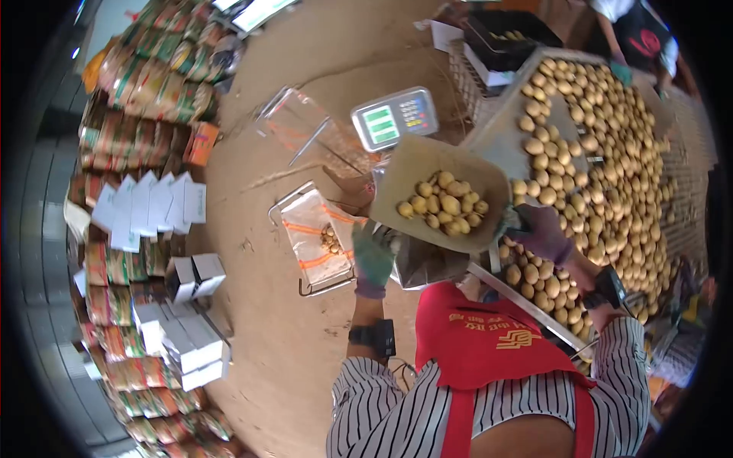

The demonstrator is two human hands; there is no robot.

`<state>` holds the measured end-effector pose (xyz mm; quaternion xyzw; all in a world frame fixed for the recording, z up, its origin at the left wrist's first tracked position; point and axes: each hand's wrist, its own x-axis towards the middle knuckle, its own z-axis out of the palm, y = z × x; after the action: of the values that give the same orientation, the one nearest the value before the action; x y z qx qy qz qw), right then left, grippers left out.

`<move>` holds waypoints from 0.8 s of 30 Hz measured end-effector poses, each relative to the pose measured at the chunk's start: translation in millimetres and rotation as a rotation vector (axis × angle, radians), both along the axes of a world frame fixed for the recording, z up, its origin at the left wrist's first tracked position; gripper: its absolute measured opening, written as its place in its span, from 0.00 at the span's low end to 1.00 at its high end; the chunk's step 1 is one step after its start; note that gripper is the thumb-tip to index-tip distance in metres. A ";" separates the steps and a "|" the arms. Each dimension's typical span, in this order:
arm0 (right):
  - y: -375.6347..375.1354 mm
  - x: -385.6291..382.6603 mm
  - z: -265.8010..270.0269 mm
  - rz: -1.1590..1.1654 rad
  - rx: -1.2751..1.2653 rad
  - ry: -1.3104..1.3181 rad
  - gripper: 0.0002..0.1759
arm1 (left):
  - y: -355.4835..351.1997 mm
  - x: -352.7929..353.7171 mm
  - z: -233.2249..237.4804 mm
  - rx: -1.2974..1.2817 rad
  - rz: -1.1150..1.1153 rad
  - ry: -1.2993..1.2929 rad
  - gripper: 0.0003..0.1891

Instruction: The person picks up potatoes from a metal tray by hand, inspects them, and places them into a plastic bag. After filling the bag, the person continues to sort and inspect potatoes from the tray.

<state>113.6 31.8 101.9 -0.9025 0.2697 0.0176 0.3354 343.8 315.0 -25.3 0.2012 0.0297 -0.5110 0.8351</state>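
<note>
My right hand, in a purple and green glove, grips the right rim of a tan plastic basin. Round yellow-brown potato-like pieces lie in the basin, which is tilted. My left hand, gloved in green and purple, is below the basin's left side, beside the edge of a grey plastic bag; its fingers are blurred. Just beyond the basin stands a digital scale with a lit green display, its platform mostly hidden.
To the right, a metal-edged sorting table holds many more round pieces. A person's gloved hand reaches over its far end. A wire-framed white bag with a few pieces stands left of me. Filled sacks and white boxes line the left.
</note>
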 end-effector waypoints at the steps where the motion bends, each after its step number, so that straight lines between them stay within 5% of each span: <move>1: 3.7 27.3 -6.8 0.018 -0.026 -0.033 0.22 | 22.4 -3.8 -17.4 0.393 0.167 -0.525 0.19; 2: 5.0 56.6 -13.1 0.034 -0.053 -0.069 0.22 | 42.3 -9.9 -25.8 0.805 0.335 -1.035 0.18; 4: 2.0 124.3 -24.7 0.090 -0.028 -0.157 0.23 | 84.0 -28.5 -35.5 0.611 0.483 -0.327 0.16; 6: 1.5 193.5 -2.4 0.210 0.076 -0.288 0.22 | 122.0 -64.1 -52.5 1.024 0.334 -0.860 0.17; 8: 1.4 269.6 7.0 0.184 0.055 -0.078 0.20 | 153.7 -100.7 -64.8 0.820 0.488 -0.292 0.16; 10: 6.1 348.0 -16.4 0.256 0.035 -0.287 0.17 | 175.0 -138.9 -49.6 1.277 0.312 -1.052 0.15; 12: 25.0 411.8 -15.5 0.316 -0.244 -0.276 0.16 | 203.3 -172.0 -80.0 0.657 0.709 0.391 0.16; 17: 76.8 517.8 -70.3 0.400 -0.763 -0.335 0.08 | 236.1 -247.9 -104.6 0.746 0.806 0.571 0.14; 24: 79.3 493.6 -50.8 0.360 -0.745 -0.212 0.12 | 246.5 -273.3 -129.5 0.803 0.777 0.609 0.18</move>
<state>607.2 111.1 51.1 -0.9915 0.0598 -0.1159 0.0040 70.5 561.5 -154.8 0.3188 0.5262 -0.1541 0.7731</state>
